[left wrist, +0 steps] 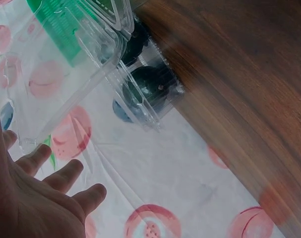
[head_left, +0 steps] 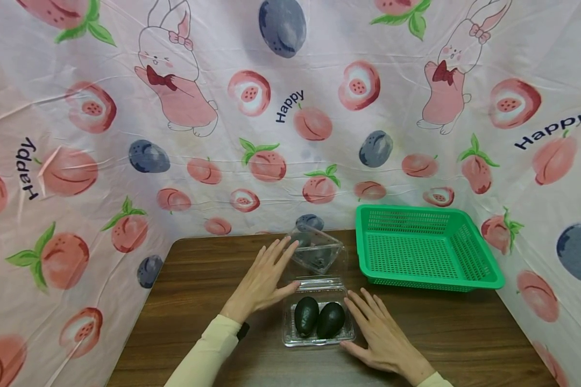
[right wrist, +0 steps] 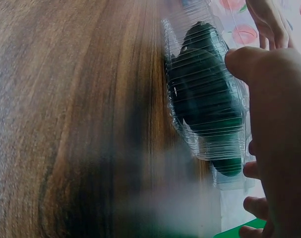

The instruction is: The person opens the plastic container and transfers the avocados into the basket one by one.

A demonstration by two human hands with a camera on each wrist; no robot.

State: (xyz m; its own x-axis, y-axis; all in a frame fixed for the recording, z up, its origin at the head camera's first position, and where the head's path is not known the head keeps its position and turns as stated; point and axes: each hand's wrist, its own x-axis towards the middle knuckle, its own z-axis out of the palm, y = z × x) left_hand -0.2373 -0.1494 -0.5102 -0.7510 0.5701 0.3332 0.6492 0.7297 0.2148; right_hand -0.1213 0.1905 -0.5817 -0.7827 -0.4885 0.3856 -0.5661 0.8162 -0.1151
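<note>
Two dark green avocados (head_left: 306, 316) lie side by side in the base of a clear plastic clamshell box (head_left: 297, 343). Its hinged lid (head_left: 319, 251) stands raised at the back. My left hand (head_left: 263, 277) is at the box's left, fingers spread beside the lid and thumb near the hinge. At the right side, my right hand (head_left: 382, 336) has its fingers extended, with the thumb (right wrist: 239, 62) close to the box's front corner. Whether either hand touches the plastic, I cannot tell. In the right wrist view the avocados (right wrist: 205, 89) show through the ribbed wall.
A green perforated basket (head_left: 431, 281) stands at the back right of the brown wooden table (head_left: 189, 290). Fruit-and-rabbit printed cloth (head_left: 252, 134) hangs behind the table and along both sides.
</note>
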